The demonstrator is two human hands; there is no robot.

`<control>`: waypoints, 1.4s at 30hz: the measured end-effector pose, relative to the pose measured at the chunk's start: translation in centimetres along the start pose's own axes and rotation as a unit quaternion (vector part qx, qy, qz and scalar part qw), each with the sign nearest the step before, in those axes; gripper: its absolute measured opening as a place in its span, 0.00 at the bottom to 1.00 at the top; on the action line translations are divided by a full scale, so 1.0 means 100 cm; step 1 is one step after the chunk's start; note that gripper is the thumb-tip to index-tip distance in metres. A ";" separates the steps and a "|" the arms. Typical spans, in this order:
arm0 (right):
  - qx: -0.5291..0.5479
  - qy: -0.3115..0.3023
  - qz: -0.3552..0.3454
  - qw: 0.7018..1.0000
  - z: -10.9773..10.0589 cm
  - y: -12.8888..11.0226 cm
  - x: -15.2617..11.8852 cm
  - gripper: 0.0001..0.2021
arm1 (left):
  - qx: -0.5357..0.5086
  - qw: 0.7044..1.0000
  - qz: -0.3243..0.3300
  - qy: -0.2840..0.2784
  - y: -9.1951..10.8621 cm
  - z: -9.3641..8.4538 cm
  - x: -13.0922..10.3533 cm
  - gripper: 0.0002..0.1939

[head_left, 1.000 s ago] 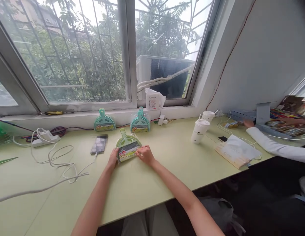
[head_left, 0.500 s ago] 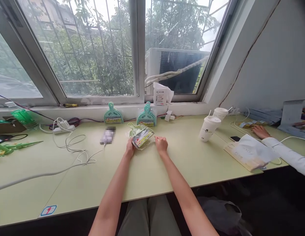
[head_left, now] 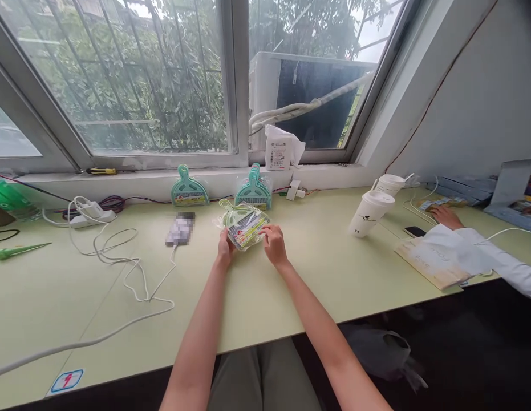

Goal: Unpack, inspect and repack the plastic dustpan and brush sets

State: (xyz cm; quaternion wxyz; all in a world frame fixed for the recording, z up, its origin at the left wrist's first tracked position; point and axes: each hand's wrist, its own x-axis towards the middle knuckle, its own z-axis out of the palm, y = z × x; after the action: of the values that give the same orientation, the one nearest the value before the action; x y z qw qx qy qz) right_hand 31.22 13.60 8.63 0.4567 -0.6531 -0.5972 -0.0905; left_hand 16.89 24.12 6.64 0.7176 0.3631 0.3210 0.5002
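Observation:
A light-green mini dustpan and brush set [head_left: 244, 224] in a clear plastic bag is held up over the table, its bright yellow label facing up. My left hand [head_left: 225, 246] is closed on the bag's lower left edge. On the right side, my right hand [head_left: 274, 242] has its fingers bent and pinched at the bag's edge by the label. Behind, a teal dustpan set [head_left: 190, 187] leans on the wall below the window. Just right of it, several more teal dustpan sets [head_left: 253, 188] stand stacked together in plastic.
A phone [head_left: 180, 229] with a white cable lies left, near a power strip [head_left: 92, 217]. Two white cups [head_left: 370, 212] stand right. Beyond them are a paper bag [head_left: 436, 257], a dark phone [head_left: 414, 231] and another person's hand [head_left: 446, 217]. A white packet [head_left: 279, 149] sits on the sill.
My right hand has come in from just beside the bag to its right edge, its fingers now on it. My left hand keeps its hold. The view has tilted down slightly.

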 end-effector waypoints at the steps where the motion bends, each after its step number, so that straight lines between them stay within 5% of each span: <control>1: 0.013 -0.027 -0.015 0.999 0.001 -0.003 0.001 0.16 | -0.002 1.000 0.007 -0.010 -0.001 0.001 0.000 0.18; 3: 0.038 -0.052 0.005 0.998 0.005 -0.004 0.002 0.13 | 0.002 1.000 0.015 -0.022 -0.002 0.003 0.000 0.17; 7: 0.139 -0.024 0.158 0.977 0.013 0.004 0.005 0.12 | 0.020 0.999 0.009 -0.023 -0.002 0.005 -0.001 0.15; 11: 0.289 -0.014 0.312 0.905 0.010 0.013 0.009 0.13 | 0.008 0.999 0.030 -0.040 -0.002 0.005 -0.001 0.15; 15: 0.392 0.001 0.387 0.835 0.007 0.019 0.009 0.16 | 0.001 0.997 0.030 -0.071 -0.002 0.006 -0.003 0.14; 19: 0.466 0.027 0.390 0.794 0.010 0.032 0.006 0.17 | 0.014 0.992 -0.004 -0.123 0.000 0.010 -0.009 0.15; 27: 0.468 0.049 0.400 0.787 0.019 0.042 0.011 0.22 | 0.076 0.965 -0.113 -0.223 0.004 0.016 -0.021 0.24; 34: 0.498 0.016 0.360 0.789 0.010 0.034 0.010 0.25 | 0.091 0.991 -0.041 -0.088 -0.001 0.003 0.001 0.23; 42: 0.525 -0.025 0.356 0.772 -0.001 0.037 0.011 0.20 | 0.120 0.992 0.031 -0.029 0.007 -0.012 0.005 0.19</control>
State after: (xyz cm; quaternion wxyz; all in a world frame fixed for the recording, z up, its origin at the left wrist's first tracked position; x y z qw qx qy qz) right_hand 34.75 14.79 7.68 0.7132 -0.4797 -0.2875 0.4226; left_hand 15.65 25.02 6.56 0.6620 0.4708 0.3462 0.4694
